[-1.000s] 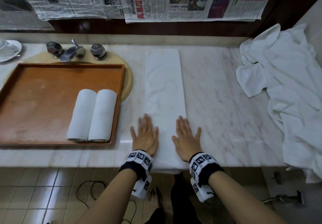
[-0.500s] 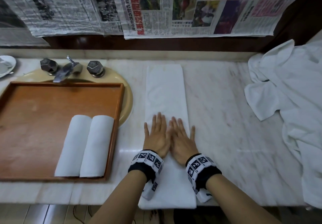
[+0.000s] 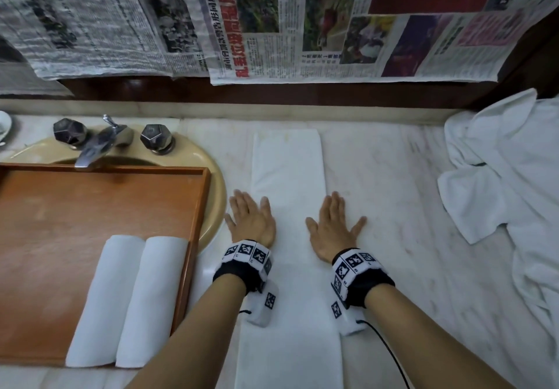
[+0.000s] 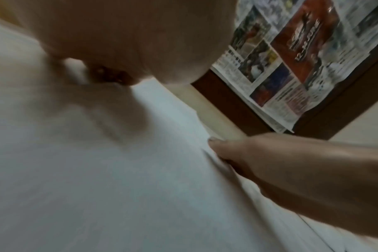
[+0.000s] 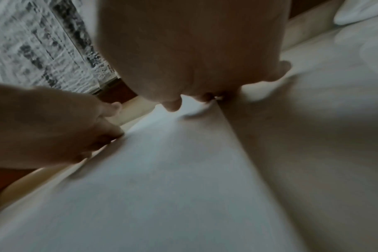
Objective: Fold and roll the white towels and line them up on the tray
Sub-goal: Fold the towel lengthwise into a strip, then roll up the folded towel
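Marble counter holds a long folded towel running away from the person. Left hand and right hand lie flat, fingers straight, pressing the towel's two long edges. To the left, a wooden tray carries two rolled towels side by side. Loose towels are heaped at right.

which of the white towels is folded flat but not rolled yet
The long folded towel on the marble counter, under both flat hands. The two rolled towels already lie in the wooden tray; the rest are a crumpled heap.
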